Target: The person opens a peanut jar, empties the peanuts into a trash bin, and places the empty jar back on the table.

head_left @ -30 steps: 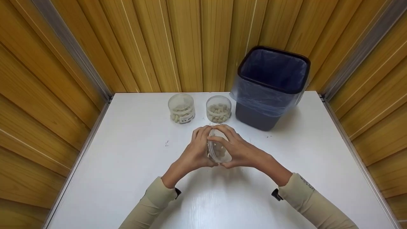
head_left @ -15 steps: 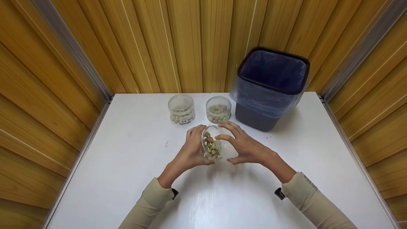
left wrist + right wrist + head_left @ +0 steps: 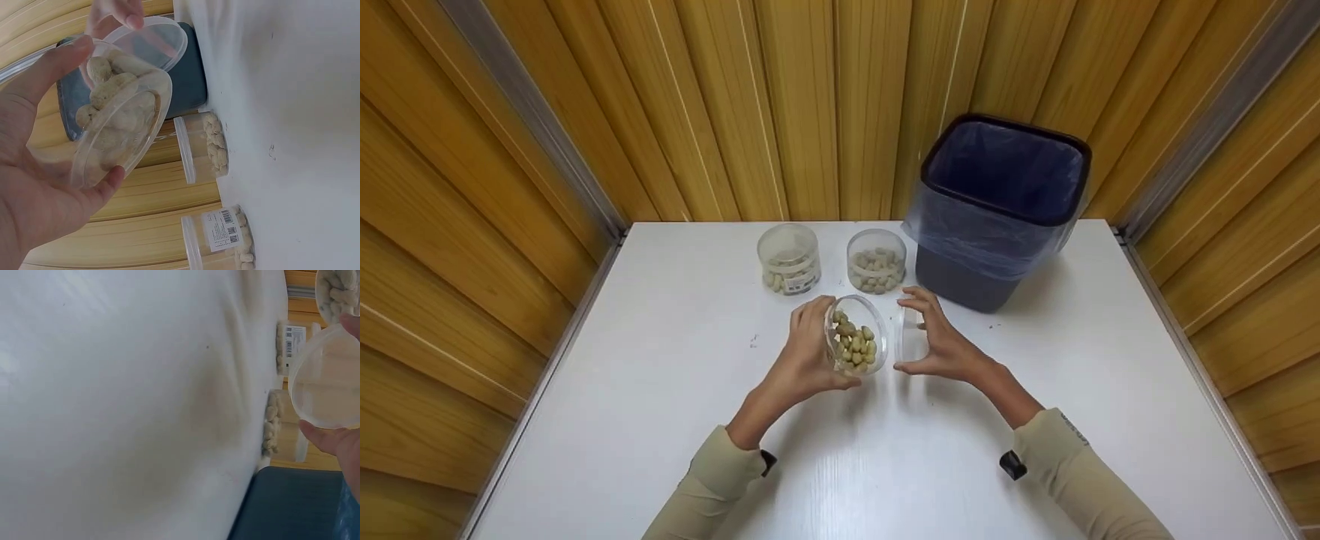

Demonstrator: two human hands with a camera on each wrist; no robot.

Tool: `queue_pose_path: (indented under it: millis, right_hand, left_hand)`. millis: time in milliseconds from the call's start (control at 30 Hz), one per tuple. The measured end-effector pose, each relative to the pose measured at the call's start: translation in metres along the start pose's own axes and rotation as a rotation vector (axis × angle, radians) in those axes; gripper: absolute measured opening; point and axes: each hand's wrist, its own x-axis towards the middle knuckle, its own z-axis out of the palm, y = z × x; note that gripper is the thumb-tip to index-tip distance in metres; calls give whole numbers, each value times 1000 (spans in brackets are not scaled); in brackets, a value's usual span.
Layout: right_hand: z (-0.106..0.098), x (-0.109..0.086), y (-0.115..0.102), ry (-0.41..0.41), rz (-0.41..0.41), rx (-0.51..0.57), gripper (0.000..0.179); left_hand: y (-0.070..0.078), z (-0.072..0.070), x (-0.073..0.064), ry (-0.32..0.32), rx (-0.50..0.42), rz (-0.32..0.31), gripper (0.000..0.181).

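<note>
My left hand (image 3: 802, 356) grips a clear round plastic jar (image 3: 126, 126), fingers behind it and thumb on the near side. The jar is tilted, its mouth turned toward the right. Inside lie several tan, lumpy pieces like peanuts in shells (image 3: 856, 346). To its right, my right hand (image 3: 949, 349) pinches a clear round lid (image 3: 326, 377) by its edge between thumb and fingers, on edge and apart from the jar. In the left wrist view, the lid (image 3: 154, 45) overlaps the jar's far side.
Two more clear jars, a labelled one (image 3: 789, 259) and one without a visible label (image 3: 877, 262), stand at the table's back with similar pieces inside. Right of them is a dark bin (image 3: 975, 277) with a bluish bag over its rim. Wood-patterned panels (image 3: 799, 112) enclose the white table (image 3: 675, 420).
Both hands were together around the jar and lid. The right hand has pulled the lid off to the right, and the left has tipped the jar so its contents show.
</note>
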Motion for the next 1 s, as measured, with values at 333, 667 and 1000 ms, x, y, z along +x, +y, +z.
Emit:
queue_pose_path:
  millis: [333,667,1000]
  right_hand:
    - [17,1,23,91,138,110,103]
    - [14,-1,33,118,227,61,107]
    - [7,-9,40,18,297,13,109]
  left_hand:
    - [-2,1,-1,2,-10,-7,124]
    - [-6,5,-3,-1,5,2,124]
    - [-3,7,-7,-20,-16,-14,124]
